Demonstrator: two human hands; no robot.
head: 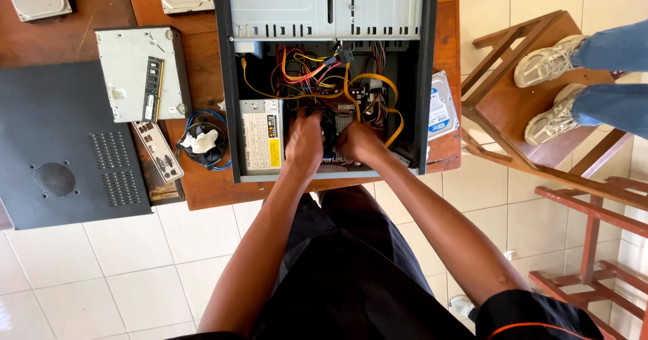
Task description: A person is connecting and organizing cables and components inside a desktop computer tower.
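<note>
Looking down from the head camera, I find both hands inside the open case (228,77), which lies flat on the wooden table (202,185). The left hand (304,143) and right hand (358,142) sit close together, just apart, over the board (335,121) at the near middle of the case. Fingers of both curl downward onto a dark part between them; I cannot tell whether either hand is clamped on it or only pressing, as the knuckles hide the fingertips.

Just left of the left hand, the power supply (260,135) rests in the near left corner of the case. A tangle of red and yellow cables (317,70) runs over the board on the far side of the hands, and a yellow cable (391,114) loops round to the right of the right hand. The drive bays (324,6) fill the far end.

Outside the case, on the left, I note a side panel (61,144), a grey drive with a memory stick (152,87) on it, and a fan (202,141) with blue wire. A hard drive (442,107) lies right of the case. Another person's shoes (550,60) rest on a wooden chair (513,104) at far right.
</note>
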